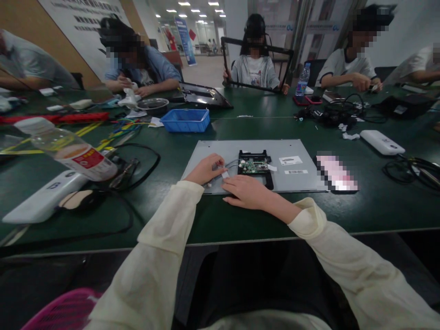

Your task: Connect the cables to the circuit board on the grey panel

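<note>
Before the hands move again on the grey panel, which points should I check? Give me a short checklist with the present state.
1. Grey panel lies flat on the green table: ok.
2. Left hand rests on the panel: ok.
3. Right hand rests at the panel's near edge: ok.
4. Thin cables between the hands, not pinched: cannot tell.
5. Circuit board uncovered: ok.

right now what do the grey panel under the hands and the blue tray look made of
The grey panel looks like sheet metal with a matt finish: flat, thin, evenly dull grey, though painted plastic can't be ruled out. The blue tray looks like moulded plastic: a saturated, uniform colour, with a thick rim and a slight sheen.
</note>
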A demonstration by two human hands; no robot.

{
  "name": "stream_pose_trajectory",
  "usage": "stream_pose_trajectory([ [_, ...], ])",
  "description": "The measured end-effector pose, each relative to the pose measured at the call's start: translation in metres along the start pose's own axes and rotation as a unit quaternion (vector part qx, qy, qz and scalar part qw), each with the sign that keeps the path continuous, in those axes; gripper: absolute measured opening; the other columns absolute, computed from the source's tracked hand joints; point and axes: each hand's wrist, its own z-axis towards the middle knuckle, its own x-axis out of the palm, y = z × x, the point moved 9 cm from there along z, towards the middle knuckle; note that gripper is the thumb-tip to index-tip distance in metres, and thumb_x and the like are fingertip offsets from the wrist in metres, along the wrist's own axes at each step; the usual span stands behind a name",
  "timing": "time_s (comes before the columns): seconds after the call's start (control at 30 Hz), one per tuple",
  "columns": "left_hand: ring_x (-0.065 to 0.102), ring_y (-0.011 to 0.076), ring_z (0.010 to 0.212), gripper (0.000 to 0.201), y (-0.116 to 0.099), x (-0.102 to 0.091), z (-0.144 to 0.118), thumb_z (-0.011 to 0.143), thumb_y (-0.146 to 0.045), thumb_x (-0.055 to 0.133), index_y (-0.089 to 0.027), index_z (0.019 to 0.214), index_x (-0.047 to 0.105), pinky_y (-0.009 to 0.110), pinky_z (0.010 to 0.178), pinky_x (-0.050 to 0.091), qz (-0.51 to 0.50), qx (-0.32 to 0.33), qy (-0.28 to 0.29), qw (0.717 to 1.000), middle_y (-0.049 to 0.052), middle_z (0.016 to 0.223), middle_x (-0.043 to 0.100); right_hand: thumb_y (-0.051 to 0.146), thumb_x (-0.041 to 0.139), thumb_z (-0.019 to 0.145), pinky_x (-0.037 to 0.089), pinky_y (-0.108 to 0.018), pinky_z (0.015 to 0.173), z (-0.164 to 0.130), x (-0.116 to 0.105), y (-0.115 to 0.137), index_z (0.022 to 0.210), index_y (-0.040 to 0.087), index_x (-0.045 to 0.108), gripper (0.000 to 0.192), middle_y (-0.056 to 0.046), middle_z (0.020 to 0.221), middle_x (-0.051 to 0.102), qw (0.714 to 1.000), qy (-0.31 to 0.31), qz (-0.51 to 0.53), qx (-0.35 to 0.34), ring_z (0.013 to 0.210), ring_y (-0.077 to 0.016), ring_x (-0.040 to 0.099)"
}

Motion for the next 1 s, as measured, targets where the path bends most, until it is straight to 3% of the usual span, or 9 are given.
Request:
stream_pose_trajectory([
  [0.17,0.055,0.0171,0.083,0.014,0.001,0.003,0.0,0.082,-0.031,0.053,-0.019,0.086,0.056,0.03,0.08,0.043,0.003,0.013,-0.008,1.0,0.003,0.089,0.055,0.05,0.046,0.09,0.038,-0.043,0.101,-0.004,0.002,0.006,0.124,0.01,0.053,0.053,-0.02,0.131,0.052,1.0,0.004,0.001,0.03,0.12,-0.0281,0.05],
  [0.33,0.056,0.0171,0.082,0.012,0.001,0.005,0.001,0.082,-0.028,0.05,-0.018,0.086,0.056,0.031,0.08,0.044,0.016,0.019,-0.015,1.0,0.003,0.088,0.055,0.063,0.043,0.086,0.025,-0.046,0.11,-0.009,0.006,0.016,0.134,0.01,0.047,0.072,-0.022,0.142,0.041,0.997,0.022,-0.002,0.081,0.131,-0.0315,0.039],
  [0.57,0.056,0.0169,0.081,0.013,0.002,0.003,-0.002,0.082,-0.029,0.052,-0.018,0.084,0.057,0.032,0.08,0.045,0.017,0.008,-0.042,0.999,0.003,0.087,0.055,0.069,0.041,0.083,0.021,-0.049,0.112,-0.014,0.014,0.024,0.143,0.009,0.033,0.085,-0.024,0.153,0.018,0.986,0.055,0.042,0.149,0.142,-0.0354,0.016],
  [0.7,0.057,0.0163,0.081,0.015,0.013,0.003,-0.003,0.08,-0.032,0.054,-0.018,0.085,0.058,0.03,0.079,0.046,-0.01,-0.024,-0.054,0.998,0.003,0.087,0.056,0.069,0.042,0.083,0.02,-0.049,0.112,-0.016,0.016,0.025,0.144,0.009,0.03,0.087,-0.024,0.154,0.013,0.984,0.074,0.056,0.154,0.142,-0.0359,0.013],
  [0.87,0.058,0.0163,0.081,0.017,0.021,0.006,-0.004,0.079,-0.033,0.054,-0.018,0.086,0.058,0.03,0.078,0.047,-0.028,-0.05,-0.048,0.997,0.003,0.087,0.057,0.069,0.041,0.083,0.026,-0.048,0.109,-0.013,0.012,0.026,0.143,0.008,0.033,0.086,-0.026,0.152,0.02,0.986,0.087,0.025,0.143,0.141,-0.0373,0.019],
  [1.0,0.056,0.016,0.078,0.017,0.018,0.009,0.004,0.079,-0.032,0.051,-0.017,0.084,0.057,0.029,0.076,0.045,0.0,-0.045,-0.028,0.999,0.004,0.085,0.056,0.06,0.053,0.082,0.044,-0.045,0.092,0.009,0.003,0.029,0.127,0.003,0.05,0.072,-0.029,0.127,0.052,0.983,0.105,-0.052,0.14,0.12,-0.0373,0.049],
])
